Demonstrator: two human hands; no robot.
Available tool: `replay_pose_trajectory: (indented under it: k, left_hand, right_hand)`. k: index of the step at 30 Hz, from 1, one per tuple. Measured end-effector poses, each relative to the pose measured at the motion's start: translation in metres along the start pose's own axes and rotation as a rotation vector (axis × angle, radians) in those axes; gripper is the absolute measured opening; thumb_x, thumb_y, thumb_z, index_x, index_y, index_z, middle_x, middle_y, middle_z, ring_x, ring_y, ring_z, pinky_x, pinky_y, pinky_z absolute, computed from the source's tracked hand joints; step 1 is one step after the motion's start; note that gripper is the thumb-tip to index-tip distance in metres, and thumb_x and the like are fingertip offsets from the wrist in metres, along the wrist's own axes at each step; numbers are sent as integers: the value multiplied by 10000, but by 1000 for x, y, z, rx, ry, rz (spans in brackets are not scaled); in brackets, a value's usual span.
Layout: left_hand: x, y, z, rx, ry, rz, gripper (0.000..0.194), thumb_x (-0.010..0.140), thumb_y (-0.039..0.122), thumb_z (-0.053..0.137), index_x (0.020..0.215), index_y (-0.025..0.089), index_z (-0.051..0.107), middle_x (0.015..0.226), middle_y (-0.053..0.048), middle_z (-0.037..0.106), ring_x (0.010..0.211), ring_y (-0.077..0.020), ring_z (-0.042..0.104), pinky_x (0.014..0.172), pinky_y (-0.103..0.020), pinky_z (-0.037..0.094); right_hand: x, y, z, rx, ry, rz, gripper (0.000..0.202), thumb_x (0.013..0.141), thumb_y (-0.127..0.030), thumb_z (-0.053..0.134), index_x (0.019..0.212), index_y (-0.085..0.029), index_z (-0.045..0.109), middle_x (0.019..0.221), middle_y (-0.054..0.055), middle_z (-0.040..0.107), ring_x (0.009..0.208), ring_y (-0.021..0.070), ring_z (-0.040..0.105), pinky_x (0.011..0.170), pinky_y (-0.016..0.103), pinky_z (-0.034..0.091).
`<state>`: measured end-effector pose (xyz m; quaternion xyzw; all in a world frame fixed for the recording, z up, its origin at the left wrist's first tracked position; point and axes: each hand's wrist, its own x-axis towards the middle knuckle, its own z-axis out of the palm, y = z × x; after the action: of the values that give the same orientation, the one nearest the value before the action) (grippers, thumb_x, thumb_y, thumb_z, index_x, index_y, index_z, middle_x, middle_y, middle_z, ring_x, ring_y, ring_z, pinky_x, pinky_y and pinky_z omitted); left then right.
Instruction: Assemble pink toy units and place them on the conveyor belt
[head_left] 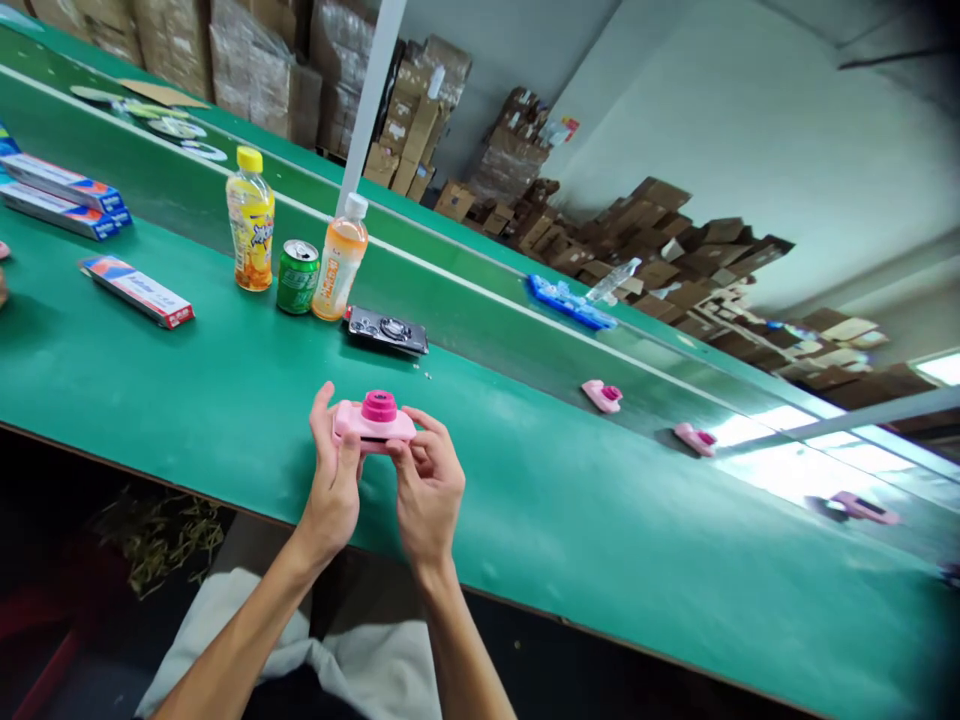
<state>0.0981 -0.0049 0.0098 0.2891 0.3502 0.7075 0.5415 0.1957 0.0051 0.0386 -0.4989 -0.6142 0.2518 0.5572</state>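
Note:
A small pink toy camera (352,421) with a darker pink lens on top is held between both hands, above the green table (525,520). My left hand (335,485) grips its left end, thumb at the near side. At the right end, my right hand (431,480) pinches it between thumb and fingers. A dark slot shows along the camera's near side. Just beyond the hands lies a black phone-like device (386,331) with a ring on its back. Small white bits (427,375) are scattered beside it.
Behind stand a yellow-capped bottle (251,225), a green can (298,278) and an orange drink bottle (340,262). Several long boxes (139,290) lie left. Pink cameras (602,396) rest on the belt (487,300) to the right, near a blue tray (570,303). A white post (371,110) rises behind.

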Motion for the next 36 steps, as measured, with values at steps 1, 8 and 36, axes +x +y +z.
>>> replay_pose_trajectory:
  k: [1,8,36]
  left_hand:
    - [-1,0,-1,40,-3,6,624,962,636,561,1468,328,362,1456,-86,485,1296,-235,561,1113,-381,447]
    - [-2,4,3,125,-126,59,496,1028,597,435,1371,245,373,1430,-135,504,1323,-246,538,1134,-399,430]
    - [0,3,-20,438,-320,-167,685,970,649,475,1530,310,272,1580,-162,461,1426,-322,509,1209,-498,377]
  right_hand:
    - [0,2,0,-7,6,-3,406,936,-558,672,789,-182,717,1177,124,701,1046,243,693,814,341,588]
    - [5,6,-9,9,-32,51,363,982,-496,614,819,-192,727,1206,112,733,1101,243,701,893,325,569]
    - [174,98,-113,-486,3,266,601,774,-624,740,1093,-115,719,1020,157,758,949,288,719,902,426,583]
